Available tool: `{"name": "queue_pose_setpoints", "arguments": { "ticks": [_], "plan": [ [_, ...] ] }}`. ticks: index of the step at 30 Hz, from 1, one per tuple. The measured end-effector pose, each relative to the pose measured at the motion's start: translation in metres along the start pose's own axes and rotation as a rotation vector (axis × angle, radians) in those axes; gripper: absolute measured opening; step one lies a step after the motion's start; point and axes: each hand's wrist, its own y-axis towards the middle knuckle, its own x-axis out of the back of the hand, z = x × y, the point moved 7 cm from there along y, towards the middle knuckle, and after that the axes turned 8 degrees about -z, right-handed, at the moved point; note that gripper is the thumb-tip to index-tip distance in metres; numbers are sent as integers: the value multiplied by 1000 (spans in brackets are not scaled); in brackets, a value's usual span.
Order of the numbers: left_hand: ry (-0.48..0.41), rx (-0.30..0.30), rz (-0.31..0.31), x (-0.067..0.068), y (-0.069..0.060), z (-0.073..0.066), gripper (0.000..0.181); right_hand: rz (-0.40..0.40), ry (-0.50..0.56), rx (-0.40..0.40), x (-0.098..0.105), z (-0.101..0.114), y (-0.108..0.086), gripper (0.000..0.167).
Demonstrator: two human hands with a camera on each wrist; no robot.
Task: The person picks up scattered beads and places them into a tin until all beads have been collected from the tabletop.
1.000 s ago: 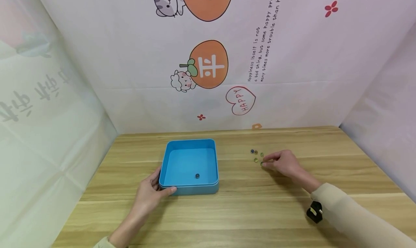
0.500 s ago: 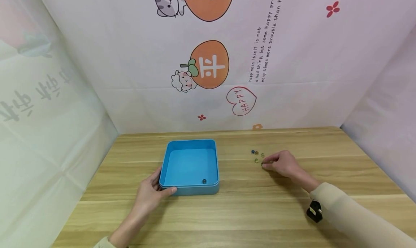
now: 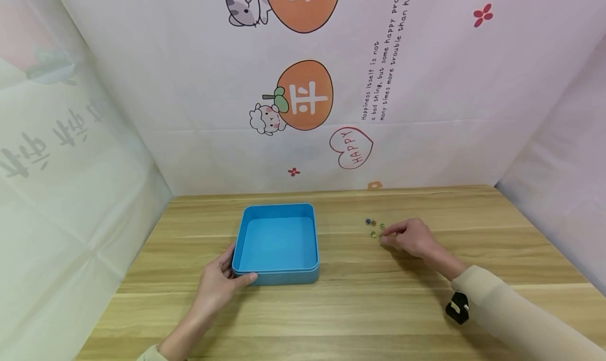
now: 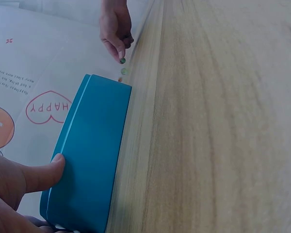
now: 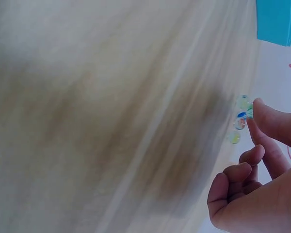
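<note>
A square, open-topped blue box rests on the wooden table. My left hand grips its near left corner, thumb on the front wall and fingers round the left side. In the left wrist view the thumb lies along the blue wall. No marble shows inside the box; its near inner edge is hidden by the front wall. To the right, my right hand pinches a green glass marble between thumb and forefinger. Beside those fingertips lie several marbles, among them a blue one and a yellow-green one.
A printed white cloth hangs behind the table's back edge, with more cloth at both sides. Bare wood lies in front of the box and between it and the marbles. A black device sits at the right wrist.
Inside the box, a dark marble rolled toward the near right side and is now out of sight. The right fingers have closed further over the green marble. Both hands stay nearly in place.
</note>
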Motion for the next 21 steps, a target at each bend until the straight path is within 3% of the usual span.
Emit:
{"name": "queue_pose_setpoints", "arguments": {
  "ticks": [21],
  "plan": [
    [12, -4, -9, 0, 0, 1, 97, -22, 44, 49, 6, 38, 3, 26]
  ]
}}
